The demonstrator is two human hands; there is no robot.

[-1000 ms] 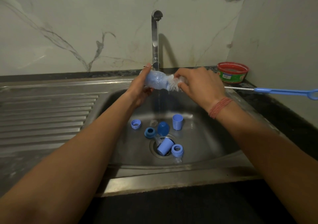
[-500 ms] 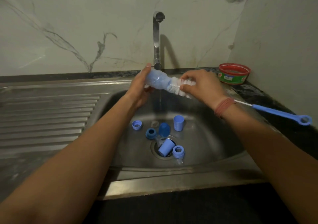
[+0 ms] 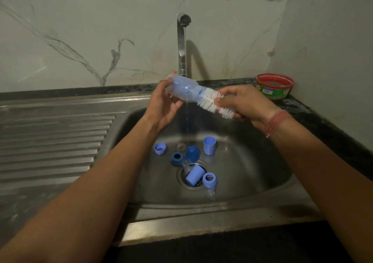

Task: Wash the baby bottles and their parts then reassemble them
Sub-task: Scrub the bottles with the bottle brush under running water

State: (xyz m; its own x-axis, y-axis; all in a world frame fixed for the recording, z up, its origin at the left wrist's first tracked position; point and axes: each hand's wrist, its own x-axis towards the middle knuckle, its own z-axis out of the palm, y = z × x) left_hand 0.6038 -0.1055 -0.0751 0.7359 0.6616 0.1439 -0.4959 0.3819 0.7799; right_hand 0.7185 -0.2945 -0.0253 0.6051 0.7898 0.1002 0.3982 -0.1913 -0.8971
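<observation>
My left hand (image 3: 163, 105) grips a clear blue baby bottle (image 3: 181, 90), held sideways over the sink under the running tap (image 3: 182, 44). My right hand (image 3: 242, 103) holds a white bottle brush (image 3: 212, 103) by its bristles, with the brush tip in the bottle's mouth. Its handle is hidden behind my right hand. In the sink basin (image 3: 252, 161) lie several blue parts: a collar ring (image 3: 160, 148), a dark ring (image 3: 177, 158), a dark blue cap (image 3: 192, 153), an upright cap (image 3: 209, 145), a cap (image 3: 193, 175) lying on the drain, and another ring (image 3: 210, 180).
A red and green tub (image 3: 274, 86) stands on the dark counter at the back right. A ridged steel draining board (image 3: 50, 141) lies left of the basin. A thin stream of water falls from the tap into the basin. Marble walls close the back and right.
My right hand has drawn the brush out of the bottle toward the right, so more bristles show. The blue brush handle has dropped out of sight behind my right arm.
</observation>
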